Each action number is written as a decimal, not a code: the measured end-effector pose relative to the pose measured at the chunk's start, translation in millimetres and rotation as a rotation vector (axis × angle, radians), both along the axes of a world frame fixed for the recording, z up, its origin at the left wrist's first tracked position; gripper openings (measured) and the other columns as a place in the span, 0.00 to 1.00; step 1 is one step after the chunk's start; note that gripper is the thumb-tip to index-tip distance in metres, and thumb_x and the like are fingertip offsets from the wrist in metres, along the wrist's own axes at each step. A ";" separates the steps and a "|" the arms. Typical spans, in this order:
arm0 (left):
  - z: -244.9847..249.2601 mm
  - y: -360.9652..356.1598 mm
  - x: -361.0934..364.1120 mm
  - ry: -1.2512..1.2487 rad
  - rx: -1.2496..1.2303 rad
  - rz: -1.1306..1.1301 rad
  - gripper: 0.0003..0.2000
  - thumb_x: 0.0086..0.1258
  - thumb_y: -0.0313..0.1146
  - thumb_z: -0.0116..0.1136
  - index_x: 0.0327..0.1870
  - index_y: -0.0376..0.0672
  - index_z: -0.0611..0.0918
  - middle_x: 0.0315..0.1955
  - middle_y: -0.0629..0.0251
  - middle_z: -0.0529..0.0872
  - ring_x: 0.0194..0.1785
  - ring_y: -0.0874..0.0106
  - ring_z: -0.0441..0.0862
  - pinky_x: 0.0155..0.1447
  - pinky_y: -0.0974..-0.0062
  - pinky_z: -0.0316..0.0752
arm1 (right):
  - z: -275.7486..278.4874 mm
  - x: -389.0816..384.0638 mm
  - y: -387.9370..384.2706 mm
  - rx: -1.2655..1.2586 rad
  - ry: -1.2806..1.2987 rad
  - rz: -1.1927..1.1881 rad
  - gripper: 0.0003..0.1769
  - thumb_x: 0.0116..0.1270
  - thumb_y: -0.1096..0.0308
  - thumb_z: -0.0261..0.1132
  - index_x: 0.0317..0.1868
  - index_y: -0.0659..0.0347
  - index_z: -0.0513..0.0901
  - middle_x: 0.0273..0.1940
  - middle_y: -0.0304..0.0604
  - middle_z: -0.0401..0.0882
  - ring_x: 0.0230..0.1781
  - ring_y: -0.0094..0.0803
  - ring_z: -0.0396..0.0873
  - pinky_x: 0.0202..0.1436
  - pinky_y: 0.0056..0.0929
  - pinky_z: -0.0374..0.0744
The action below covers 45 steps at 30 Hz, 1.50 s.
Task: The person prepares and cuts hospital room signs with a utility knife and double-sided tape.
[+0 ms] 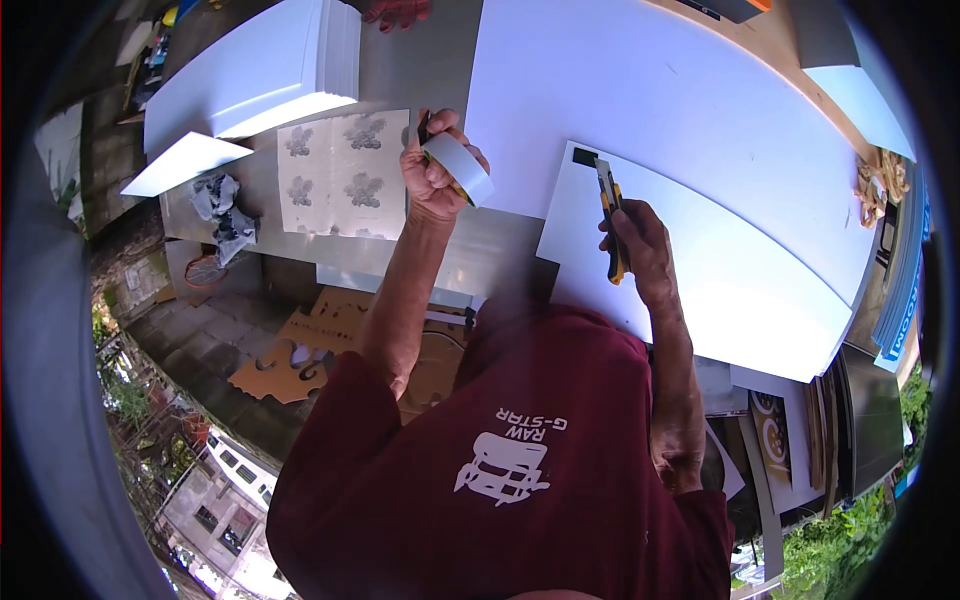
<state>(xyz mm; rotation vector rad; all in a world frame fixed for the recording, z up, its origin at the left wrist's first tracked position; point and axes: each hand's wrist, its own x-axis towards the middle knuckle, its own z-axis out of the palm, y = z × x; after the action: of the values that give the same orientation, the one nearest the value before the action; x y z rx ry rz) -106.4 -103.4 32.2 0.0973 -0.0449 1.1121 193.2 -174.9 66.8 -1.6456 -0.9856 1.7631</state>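
Note:
My left hand [432,165] is raised over the table, its fingers wrapped round a roll of tape [460,170]. A small dark piece [424,128] shows by its fingertips; I cannot make out what it is. In my right hand [643,245] is a yellow and black utility knife [615,235], its blade out and pointing away from me. Beneath the knife lies a white board [700,265] on top of a larger white sheet [650,80]. Near the blade tip, a black patch [583,157] sits at the board's corner.
A thick stack of white sheets [260,70] stands at the far left. A sheet printed with grey tree-like figures [340,175] lies on the table, near a crumpled plastic bag [225,215]. Cut cardboard [290,360] is below on the left. Crumpled brown paper [880,185] is at right.

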 end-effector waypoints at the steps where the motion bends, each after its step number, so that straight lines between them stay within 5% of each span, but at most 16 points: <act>1: 0.9 -1.4 -1.7 0.007 -0.012 0.009 0.14 0.83 0.48 0.48 0.37 0.53 0.79 0.11 0.77 0.75 0.12 0.84 0.70 0.25 0.80 0.61 | 0.2 -1.0 -0.6 -0.004 0.000 0.004 0.23 0.77 0.54 0.59 0.56 0.70 0.77 0.38 0.48 0.84 0.34 0.29 0.84 0.42 0.31 0.83; 9: 7.2 -12.6 -4.6 0.170 -0.089 0.031 0.21 0.82 0.55 0.45 0.35 0.49 0.79 0.08 0.77 0.69 0.12 0.84 0.67 0.21 0.80 0.58 | 8.3 -6.5 2.4 0.053 0.014 -0.027 0.26 0.72 0.52 0.67 0.53 0.70 0.77 0.34 0.44 0.81 0.30 0.27 0.81 0.38 0.28 0.80; 12: 15.0 -20.8 -0.2 0.478 -0.137 0.018 0.22 0.83 0.53 0.46 0.46 0.44 0.83 0.10 0.76 0.67 0.12 0.84 0.62 0.22 0.79 0.58 | 17.5 -6.0 6.1 0.083 -0.076 -0.012 0.26 0.68 0.52 0.72 0.50 0.68 0.79 0.30 0.41 0.80 0.26 0.23 0.77 0.34 0.25 0.77; 13: 26.6 -19.9 1.0 0.589 -0.031 -0.090 0.27 0.80 0.52 0.51 0.66 0.39 0.79 0.14 0.76 0.66 0.14 0.84 0.58 0.24 0.80 0.59 | 20.4 -5.1 6.9 0.055 -0.012 -0.041 0.25 0.67 0.52 0.72 0.49 0.68 0.80 0.30 0.40 0.80 0.25 0.22 0.76 0.32 0.24 0.75; 16: 57.6 -22.6 19.2 1.204 0.240 -0.104 0.29 0.77 0.41 0.55 0.75 0.34 0.70 0.16 0.79 0.61 0.19 0.84 0.54 0.29 0.79 0.57 | 34.1 -11.0 10.1 0.019 0.157 -0.133 0.23 0.66 0.53 0.74 0.47 0.67 0.83 0.29 0.37 0.80 0.23 0.20 0.73 0.30 0.22 0.72; 17: 61.9 -27.3 26.8 1.328 0.306 -0.072 0.34 0.69 0.33 0.63 0.77 0.40 0.68 0.17 0.79 0.63 0.22 0.85 0.57 0.31 0.79 0.58 | 44.1 -17.0 11.7 0.037 0.200 -0.167 0.23 0.66 0.54 0.74 0.47 0.67 0.84 0.30 0.37 0.80 0.23 0.20 0.72 0.29 0.21 0.72; 20: 75.2 -34.2 43.9 1.526 0.542 0.035 0.42 0.67 0.48 0.71 0.79 0.43 0.64 0.17 0.77 0.68 0.23 0.85 0.61 0.30 0.78 0.57 | 69.6 -24.5 15.1 0.097 0.151 -0.114 0.21 0.66 0.59 0.75 0.51 0.66 0.85 0.34 0.37 0.84 0.22 0.19 0.71 0.28 0.22 0.71; 21: 81.1 -35.9 47.4 1.566 0.580 0.055 0.46 0.62 0.52 0.74 0.79 0.48 0.65 0.18 0.75 0.73 0.24 0.85 0.68 0.33 0.77 0.65 | 75.2 -25.7 14.2 0.124 0.087 -0.067 0.21 0.66 0.60 0.75 0.52 0.65 0.85 0.36 0.37 0.85 0.22 0.19 0.71 0.28 0.22 0.71; 25: 78.3 -41.7 58.5 1.698 0.806 0.214 0.49 0.52 0.47 0.79 0.78 0.52 0.67 0.24 0.68 0.87 0.27 0.76 0.80 0.46 0.73 0.79 | 81.9 -26.0 9.0 0.167 -0.058 0.004 0.18 0.66 0.64 0.74 0.54 0.62 0.86 0.37 0.35 0.87 0.22 0.18 0.71 0.28 0.23 0.71; 30: 98.4 -46.5 64.2 1.830 0.934 0.178 0.45 0.55 0.37 0.77 0.77 0.53 0.68 0.30 0.66 0.89 0.36 0.67 0.81 0.53 0.66 0.78 | 76.1 -22.5 2.2 0.207 -0.210 0.023 0.10 0.64 0.70 0.75 0.44 0.62 0.86 0.34 0.35 0.85 0.25 0.18 0.74 0.30 0.23 0.73; 36: 81.0 -48.4 64.8 1.926 0.984 0.369 0.44 0.55 0.27 0.76 0.77 0.49 0.68 0.35 0.69 0.91 0.45 0.68 0.83 0.57 0.68 0.80 | 74.1 -24.8 -14.6 0.933 -0.308 0.026 0.11 0.57 0.81 0.76 0.37 0.58 0.86 0.34 0.38 0.85 0.28 0.29 0.79 0.32 0.29 0.77; 40: 69.1 -56.3 65.4 2.009 0.943 0.380 0.44 0.55 0.19 0.72 0.77 0.43 0.67 0.39 0.71 0.93 0.50 0.71 0.84 0.57 0.72 0.81 | 80.6 -20.3 -17.0 1.283 -0.482 0.308 0.16 0.44 0.75 0.76 0.36 0.57 0.85 0.39 0.36 0.83 0.27 0.28 0.78 0.30 0.30 0.74; 45: 65.2 -58.6 62.7 1.963 0.916 0.425 0.40 0.58 0.17 0.66 0.76 0.36 0.66 0.37 0.72 0.94 0.48 0.74 0.85 0.54 0.76 0.81 | 84.3 -22.8 -18.4 1.381 -0.537 0.407 0.20 0.38 0.72 0.74 0.38 0.59 0.85 0.39 0.36 0.80 0.27 0.25 0.76 0.29 0.30 0.72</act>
<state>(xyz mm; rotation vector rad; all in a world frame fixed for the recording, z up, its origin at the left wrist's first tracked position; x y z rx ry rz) -43.6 -162.0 97.5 2.0201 1.2697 0.9033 170.4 -193.2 151.1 -0.9366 -2.1794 0.3661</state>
